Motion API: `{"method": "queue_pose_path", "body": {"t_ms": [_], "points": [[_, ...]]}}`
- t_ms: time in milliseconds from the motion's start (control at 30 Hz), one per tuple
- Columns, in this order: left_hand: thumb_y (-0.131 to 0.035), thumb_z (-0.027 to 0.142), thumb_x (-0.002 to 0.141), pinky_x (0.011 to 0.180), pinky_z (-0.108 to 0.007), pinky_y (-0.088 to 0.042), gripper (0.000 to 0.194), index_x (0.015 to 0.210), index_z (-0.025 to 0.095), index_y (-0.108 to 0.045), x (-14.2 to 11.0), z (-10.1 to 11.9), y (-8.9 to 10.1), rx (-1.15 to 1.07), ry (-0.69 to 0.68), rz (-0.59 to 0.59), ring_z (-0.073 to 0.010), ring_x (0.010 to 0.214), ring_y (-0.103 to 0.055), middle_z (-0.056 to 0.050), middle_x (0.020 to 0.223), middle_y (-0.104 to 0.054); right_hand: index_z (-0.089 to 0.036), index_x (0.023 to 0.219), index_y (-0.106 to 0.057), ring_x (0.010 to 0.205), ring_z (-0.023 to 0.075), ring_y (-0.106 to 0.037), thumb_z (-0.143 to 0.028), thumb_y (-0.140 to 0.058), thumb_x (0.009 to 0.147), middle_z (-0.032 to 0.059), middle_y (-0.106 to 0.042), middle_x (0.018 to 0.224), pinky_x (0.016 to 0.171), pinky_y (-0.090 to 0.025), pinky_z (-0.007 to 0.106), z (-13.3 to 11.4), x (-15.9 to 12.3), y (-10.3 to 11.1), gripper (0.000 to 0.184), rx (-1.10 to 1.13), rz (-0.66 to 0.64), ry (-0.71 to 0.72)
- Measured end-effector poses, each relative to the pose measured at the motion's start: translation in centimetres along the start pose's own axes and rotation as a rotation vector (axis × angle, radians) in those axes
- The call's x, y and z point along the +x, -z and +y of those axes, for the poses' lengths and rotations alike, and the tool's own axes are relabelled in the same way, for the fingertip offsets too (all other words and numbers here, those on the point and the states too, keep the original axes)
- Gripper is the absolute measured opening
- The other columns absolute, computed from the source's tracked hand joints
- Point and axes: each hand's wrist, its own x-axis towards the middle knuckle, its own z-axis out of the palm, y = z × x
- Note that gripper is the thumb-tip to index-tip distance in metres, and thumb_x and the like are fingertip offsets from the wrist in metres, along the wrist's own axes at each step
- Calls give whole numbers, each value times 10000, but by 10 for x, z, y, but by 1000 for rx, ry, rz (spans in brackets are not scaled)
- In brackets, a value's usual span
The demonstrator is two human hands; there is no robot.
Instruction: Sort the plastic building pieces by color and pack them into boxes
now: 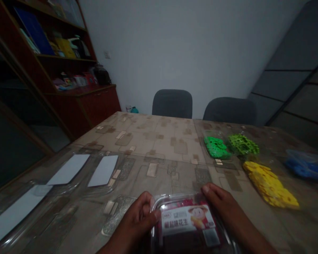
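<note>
A clear plastic box with a red and white label on its lid sits at the near edge of the table, dark red contents inside. My left hand grips its left side, fingers curled over the lid's corner and thumb on the label's edge. My right hand holds the right side, fingers laid along the far right corner of the box.
On the patterned table lie bags of small pieces: two green, one yellow, one blue. White cards lie at left. Two grey chairs stand at the far side, a wooden shelf unit at left.
</note>
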Motion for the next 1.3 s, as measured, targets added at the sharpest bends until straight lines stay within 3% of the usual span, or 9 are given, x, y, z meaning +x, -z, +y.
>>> {"method": "queue_pose_path", "body": {"t_ms": [200, 367, 500, 633, 800, 967, 1100, 1300], "points": [[-860, 461, 755, 584, -230, -407, 441, 775, 193, -511, 0, -7, 3, -137, 41, -55, -133, 588, -597, 0, 685, -659, -232, 623, -476, 541, 129, -387, -853, -640, 627, -57, -435, 574, 508, -352, 265, 0, 1, -7, 642, 11, 14, -57], [-874, 475, 722, 602, -237, -417, 450, 763, 188, -530, -6, 2, -2, -154, 132, -100, -140, 615, -600, -12, 715, -666, -225, 622, -508, 529, 128, -406, -855, -675, 587, -51, -456, 567, 488, -363, 254, -2, -1, -6, 653, 53, 23, -73], [-855, 454, 739, 717, -292, -461, 389, 773, 196, -566, -12, 14, -9, -196, 212, -60, -198, 747, -649, -18, 762, -668, -224, 631, -525, 529, 142, -453, -854, -688, 567, -39, -489, 574, 490, -393, 262, -4, 2, -5, 654, 44, -4, -88], [-830, 455, 768, 716, -302, -451, 356, 803, 185, -600, -12, 15, -7, -170, 243, -64, -210, 748, -657, -17, 750, -650, -220, 651, -547, 528, 150, -484, -835, -678, 611, -33, -521, 582, 493, -412, 265, -5, 4, -4, 630, 37, -15, -103], [-856, 427, 757, 656, -259, -431, 387, 755, 182, -557, -6, 6, 0, -212, 194, -123, -143, 652, -603, -7, 735, -652, -209, 688, -616, 563, 161, -505, -823, -647, 678, -15, -564, 615, 512, -430, 266, 4, 1, 1, 615, -14, 0, -66], [-815, 465, 795, 614, -234, -403, 386, 769, 192, -544, -4, 10, -2, -114, 195, -40, -130, 627, -583, 17, 715, -627, -211, 684, -615, 579, 171, -524, -815, -649, 695, -16, -565, 622, 536, -452, 276, 9, -1, -2, 605, 35, 37, -66], [-809, 385, 812, 597, -219, -389, 329, 790, 191, -544, 1, 20, -1, -35, 167, 58, -116, 630, -579, 24, 729, -626, -215, 707, -642, 594, 180, -545, -797, -655, 709, -13, -588, 631, 545, -453, 272, 7, -8, -13, 583, 111, 111, -46], [-828, 396, 790, 531, -195, -347, 350, 769, 180, -553, 6, 28, 0, -2, 155, 58, -83, 550, -524, 40, 668, -588, -215, 692, -623, 591, 162, -522, -790, -650, 734, -17, -559, 629, 538, -445, 254, 11, -9, -13, 577, 151, 121, -35]]}}
